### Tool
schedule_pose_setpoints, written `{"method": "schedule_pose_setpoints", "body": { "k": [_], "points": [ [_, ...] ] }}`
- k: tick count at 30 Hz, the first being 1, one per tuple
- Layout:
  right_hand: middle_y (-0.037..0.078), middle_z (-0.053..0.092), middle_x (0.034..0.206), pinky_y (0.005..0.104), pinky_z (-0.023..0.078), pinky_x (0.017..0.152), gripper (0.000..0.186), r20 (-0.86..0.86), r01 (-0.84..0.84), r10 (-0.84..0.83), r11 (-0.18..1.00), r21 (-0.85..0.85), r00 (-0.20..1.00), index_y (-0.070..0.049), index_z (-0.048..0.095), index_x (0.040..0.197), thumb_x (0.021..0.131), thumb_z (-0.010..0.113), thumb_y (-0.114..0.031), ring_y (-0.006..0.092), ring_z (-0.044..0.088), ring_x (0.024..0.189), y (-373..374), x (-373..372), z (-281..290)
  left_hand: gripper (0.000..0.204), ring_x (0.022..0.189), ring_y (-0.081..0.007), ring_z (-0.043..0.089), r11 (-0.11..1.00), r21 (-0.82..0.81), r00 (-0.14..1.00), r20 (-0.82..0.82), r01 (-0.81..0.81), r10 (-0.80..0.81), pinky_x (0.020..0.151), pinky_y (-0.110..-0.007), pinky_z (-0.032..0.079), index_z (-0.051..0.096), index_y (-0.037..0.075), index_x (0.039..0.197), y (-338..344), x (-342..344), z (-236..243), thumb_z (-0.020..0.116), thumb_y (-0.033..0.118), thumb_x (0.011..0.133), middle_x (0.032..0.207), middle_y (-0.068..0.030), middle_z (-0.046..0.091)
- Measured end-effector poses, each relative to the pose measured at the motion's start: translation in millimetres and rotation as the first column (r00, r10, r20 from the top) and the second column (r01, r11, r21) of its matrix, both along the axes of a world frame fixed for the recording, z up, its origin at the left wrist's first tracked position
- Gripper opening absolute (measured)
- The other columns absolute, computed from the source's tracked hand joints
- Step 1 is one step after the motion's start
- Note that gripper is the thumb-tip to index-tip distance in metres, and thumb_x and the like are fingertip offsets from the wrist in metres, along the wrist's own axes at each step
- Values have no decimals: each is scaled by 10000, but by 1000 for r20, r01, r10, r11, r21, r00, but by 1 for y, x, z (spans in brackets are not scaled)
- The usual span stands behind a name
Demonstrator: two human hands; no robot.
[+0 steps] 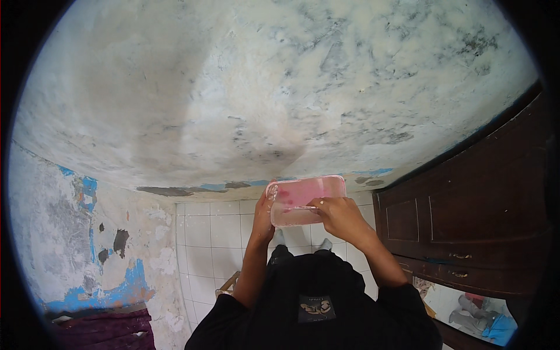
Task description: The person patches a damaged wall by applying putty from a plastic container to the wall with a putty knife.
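Observation:
A pink rectangular plastic tub (315, 188) with white smears along its rim is held in front of my body, above the floor. My left hand (264, 214) grips its left side, fingers wrapped round the edge. My right hand (345, 218) is closed over the tub's near right part, fingers bent inward. It holds a thin, flat piece with a whitish edge (300, 207), which lies across the inside of the tub; its exact kind does not show. White specks dot both hands. The patchy whitish wall (262, 99) rises just beyond the tub.
Blue paint remains and grey bare patches mark the left wall (111, 245). A dark wooden cabinet (466, 210) stands at the right. White floor tiles (210, 230) lie below. A purple cloth (108, 329) is at lower left, and a wooden piece (227, 284) stands beside my left arm.

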State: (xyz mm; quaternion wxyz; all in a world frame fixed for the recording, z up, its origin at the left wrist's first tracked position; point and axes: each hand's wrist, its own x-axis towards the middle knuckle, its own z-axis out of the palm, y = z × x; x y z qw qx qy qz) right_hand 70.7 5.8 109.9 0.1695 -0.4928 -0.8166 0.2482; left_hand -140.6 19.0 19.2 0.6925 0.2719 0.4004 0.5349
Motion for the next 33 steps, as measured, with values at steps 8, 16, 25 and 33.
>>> {"method": "schedule_pose_setpoints", "body": {
  "k": [8,16,25,33],
  "points": [
    [188,693,892,369,525,721,216,-370,211,-191,977,14,909,7,647,1087,878,592,5,319,677,798,0,16,-13,484,1154,-193,564,1000,18,999,45,-22,21,1002,-345,452,466,-2,1384,5,-2,-5,498,326,1029,1279,-105,566],
    [103,683,830,279,496,679,224,-738,269,-348,935,-230,578,62,615,1115,952,611,-92,76,593,775,16,20,-24,446,1161,-184,564,1000,6,996,88,-8,7,1002,-343,454,495,1,1342,19,4,6,450,331,1044,1268,-97,577],
    [24,677,782,246,457,639,149,-596,323,-211,943,85,774,20,681,1045,938,616,-62,74,553,692,8,24,-4,506,1194,-204,566,998,-22,985,168,55,-51,1041,-365,443,490,0,1349,10,1,-19,411,400,1050,1311,-108,577],
    [158,715,945,273,522,692,261,-551,410,33,631,659,834,36,632,1128,886,553,92,172,688,802,57,38,197,475,1225,-246,542,984,36,961,211,174,-178,1044,-409,442,456,53,1367,16,-8,-8,425,396,1040,1333,-109,550]
  ]
}}
